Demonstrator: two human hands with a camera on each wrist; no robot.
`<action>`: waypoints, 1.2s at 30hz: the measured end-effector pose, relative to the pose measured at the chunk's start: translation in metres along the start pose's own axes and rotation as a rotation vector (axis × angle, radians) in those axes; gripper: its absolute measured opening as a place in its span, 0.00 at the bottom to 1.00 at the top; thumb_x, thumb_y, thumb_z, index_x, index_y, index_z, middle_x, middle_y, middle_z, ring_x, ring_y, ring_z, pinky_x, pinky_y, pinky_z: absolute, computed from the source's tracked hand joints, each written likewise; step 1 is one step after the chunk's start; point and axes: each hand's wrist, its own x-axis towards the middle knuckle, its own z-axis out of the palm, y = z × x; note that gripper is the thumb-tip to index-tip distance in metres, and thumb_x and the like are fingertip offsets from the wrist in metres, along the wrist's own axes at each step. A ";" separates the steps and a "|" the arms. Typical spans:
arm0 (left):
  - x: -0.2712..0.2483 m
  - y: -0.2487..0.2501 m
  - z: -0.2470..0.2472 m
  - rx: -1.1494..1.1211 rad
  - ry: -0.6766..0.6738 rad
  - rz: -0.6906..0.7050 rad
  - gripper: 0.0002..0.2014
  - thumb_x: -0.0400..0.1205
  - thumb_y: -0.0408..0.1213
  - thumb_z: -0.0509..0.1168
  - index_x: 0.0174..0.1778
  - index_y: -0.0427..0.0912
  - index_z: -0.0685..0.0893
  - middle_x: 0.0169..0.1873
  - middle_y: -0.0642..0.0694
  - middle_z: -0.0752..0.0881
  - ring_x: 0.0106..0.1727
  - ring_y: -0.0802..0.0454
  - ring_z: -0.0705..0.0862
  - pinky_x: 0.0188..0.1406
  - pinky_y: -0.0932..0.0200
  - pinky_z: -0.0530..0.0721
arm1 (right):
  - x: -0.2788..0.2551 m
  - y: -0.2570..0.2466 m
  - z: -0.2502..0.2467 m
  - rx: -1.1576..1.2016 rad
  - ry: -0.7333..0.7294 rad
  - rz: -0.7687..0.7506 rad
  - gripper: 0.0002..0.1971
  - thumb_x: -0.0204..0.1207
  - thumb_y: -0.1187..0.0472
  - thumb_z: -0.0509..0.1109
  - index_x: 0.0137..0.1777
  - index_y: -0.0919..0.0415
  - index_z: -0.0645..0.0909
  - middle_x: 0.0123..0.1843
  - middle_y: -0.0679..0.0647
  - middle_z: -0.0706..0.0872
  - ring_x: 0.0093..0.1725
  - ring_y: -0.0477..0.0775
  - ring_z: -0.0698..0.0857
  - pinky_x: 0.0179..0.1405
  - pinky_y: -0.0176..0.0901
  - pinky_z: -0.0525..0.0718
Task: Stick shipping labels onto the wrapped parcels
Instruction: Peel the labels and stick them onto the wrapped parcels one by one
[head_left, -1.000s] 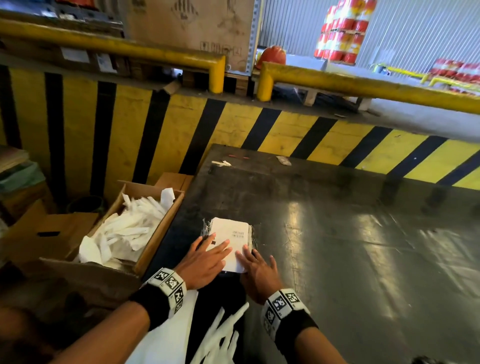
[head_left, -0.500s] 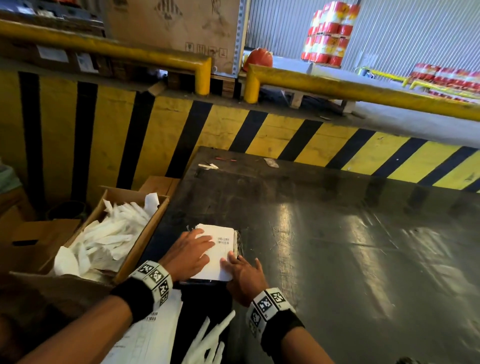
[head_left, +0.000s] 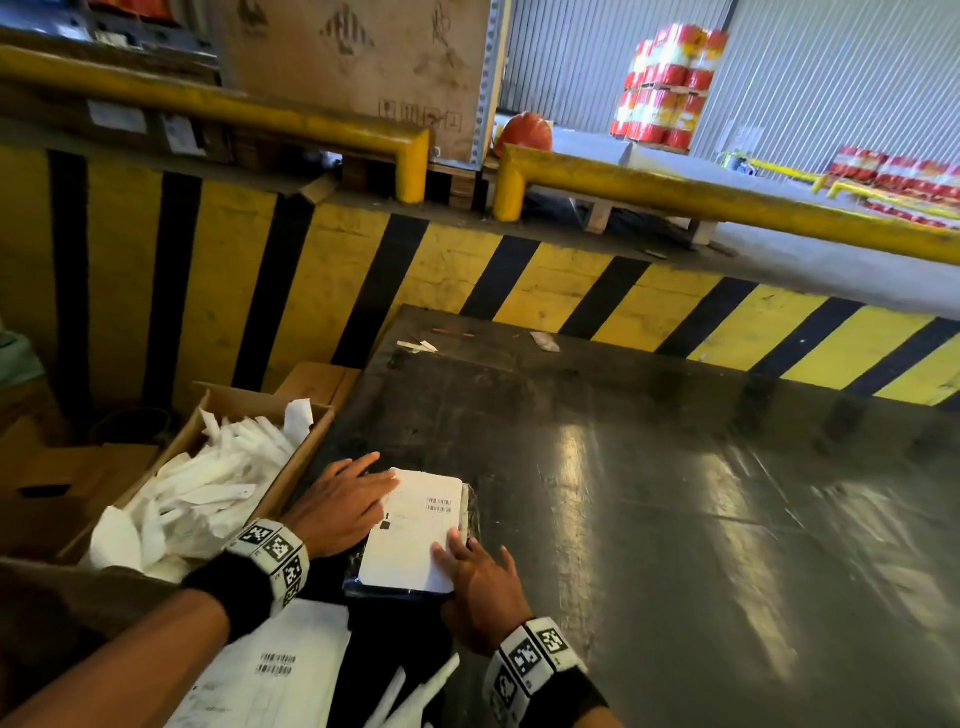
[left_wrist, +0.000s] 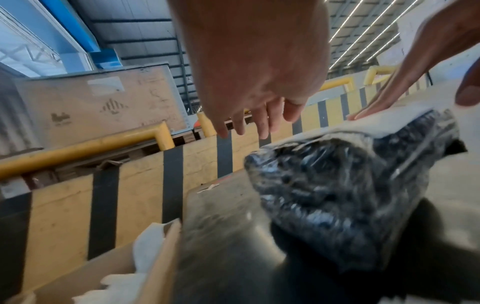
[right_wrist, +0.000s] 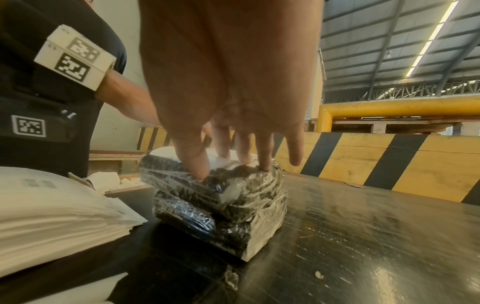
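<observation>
A parcel wrapped in black bubble film lies near the front left of the dark table. A white shipping label with a barcode covers its top. My left hand lies flat at the label's left edge, fingers straight and pointing away from me. My right hand presses straight fingers on the label's near right corner. In the right wrist view the right hand's fingertips push down on the parcel. In the left wrist view the left hand hovers beside the parcel.
An open cardboard box full of white backing strips stands left of the table. A stack of label sheets lies at the near edge by my left arm. A yellow-and-black striped wall runs behind the table. Paper scraps lie at the far edge.
My left hand has slid leftward off the label to its left edge, uncovering more of it. My right hand stays pressing on the near right corner.
</observation>
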 end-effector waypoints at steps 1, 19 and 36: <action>0.005 0.003 0.003 0.005 -0.046 0.005 0.27 0.84 0.49 0.43 0.81 0.49 0.60 0.82 0.54 0.58 0.84 0.53 0.46 0.81 0.50 0.44 | 0.000 0.001 0.000 0.001 -0.005 -0.002 0.33 0.79 0.57 0.61 0.82 0.52 0.52 0.85 0.54 0.48 0.84 0.58 0.51 0.79 0.67 0.47; -0.036 0.039 0.051 -0.506 -0.036 -0.583 0.34 0.85 0.58 0.45 0.81 0.54 0.35 0.83 0.43 0.50 0.84 0.43 0.45 0.80 0.43 0.46 | 0.027 0.023 0.035 0.609 0.236 0.195 0.60 0.52 0.14 0.38 0.83 0.48 0.39 0.85 0.51 0.43 0.84 0.55 0.49 0.82 0.59 0.51; -0.071 0.075 0.021 -0.581 -0.004 -0.513 0.31 0.87 0.53 0.42 0.81 0.47 0.35 0.84 0.46 0.42 0.83 0.51 0.38 0.80 0.50 0.38 | -0.005 0.014 0.032 1.135 0.368 0.009 0.55 0.58 0.23 0.66 0.81 0.40 0.46 0.85 0.42 0.51 0.83 0.44 0.52 0.82 0.58 0.58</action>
